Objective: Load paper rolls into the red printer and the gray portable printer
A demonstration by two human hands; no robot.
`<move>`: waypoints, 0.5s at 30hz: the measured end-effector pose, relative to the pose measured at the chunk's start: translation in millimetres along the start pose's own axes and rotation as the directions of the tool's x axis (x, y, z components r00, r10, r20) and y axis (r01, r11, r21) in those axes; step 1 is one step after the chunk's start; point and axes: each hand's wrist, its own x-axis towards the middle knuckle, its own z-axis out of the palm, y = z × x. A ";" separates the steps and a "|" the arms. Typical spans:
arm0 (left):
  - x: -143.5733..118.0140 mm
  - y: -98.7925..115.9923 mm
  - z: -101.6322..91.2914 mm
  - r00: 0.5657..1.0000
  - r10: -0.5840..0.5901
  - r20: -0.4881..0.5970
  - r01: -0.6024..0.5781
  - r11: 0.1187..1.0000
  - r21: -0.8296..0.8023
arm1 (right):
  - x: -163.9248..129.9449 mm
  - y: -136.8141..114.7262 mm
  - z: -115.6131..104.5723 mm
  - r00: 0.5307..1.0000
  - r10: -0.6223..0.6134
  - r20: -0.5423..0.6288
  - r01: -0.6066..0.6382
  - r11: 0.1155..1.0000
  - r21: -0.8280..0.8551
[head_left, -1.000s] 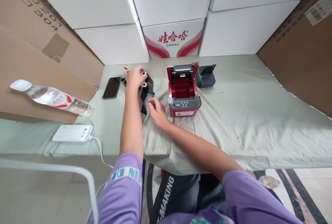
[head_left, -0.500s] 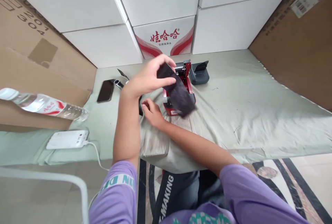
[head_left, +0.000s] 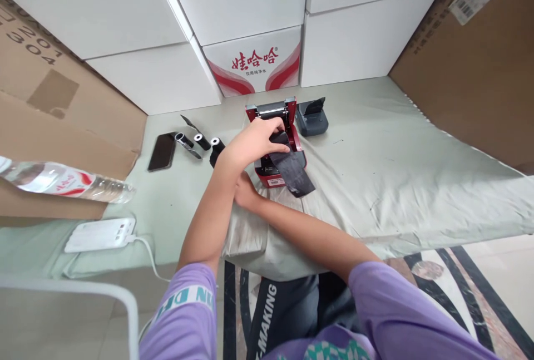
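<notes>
Pale green cloth (head_left: pixel 396 171) covers the work surface, which is walled in at its far edge by stacked white cartons and at both sides by brown cardboard.

Near edge: a white power bank (head_left: pixel 100 234) lies flat toward the left, with a white cable leaving its right end and dropping over the edge. Beyond it, a clear water bottle (head_left: pixel 62 181) lies on its side against the left cardboard.

Centre, near edge: the right hand (head_left: pixel 245 192) rests on a raised fold of the cloth, just in front of the red printer (head_left: pixel 273 173). The left forearm crosses over this hand and hides most of it, so whether it is open or closed cannot be determined.

Centre: the left hand (head_left: pixel 255 140) is positioned over the open bay of the red printer, fingers curled around a black ribbon roll (head_left: pixel 280 138). A loose length of black ribbon (head_left: pixel 295 173) trails from the roll, down over the printer's front and onto the cloth.

Left of the printer: three small black-and-white ribbon cores (head_left: pixel 203 142) lie in a row, with a dark phone (head_left: pixel 162 151) face up beyond them toward the left edge.

Far side: a small grey printer (head_left: pixel 312 119) with its lid raised stands just beside the red printer's right rear corner. Behind both, a carton with red lettering (head_left: pixel 254 62) stands against the far edge.
</notes>
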 end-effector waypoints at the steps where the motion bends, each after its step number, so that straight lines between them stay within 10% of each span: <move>1: 1.3 -0.7 1.1 1.000 -0.006 0.003 0.006 1.000 0.009 | 0.0 2.6 1.2 1.000 -0.025 0.010 0.025 0.999 0.029; 15: 10.8 -9.5 12.0 0.999 -0.009 0.043 -0.006 0.946 0.323 | 4.4 4.6 1.7 0.988 -0.144 0.052 0.144 0.989 -0.008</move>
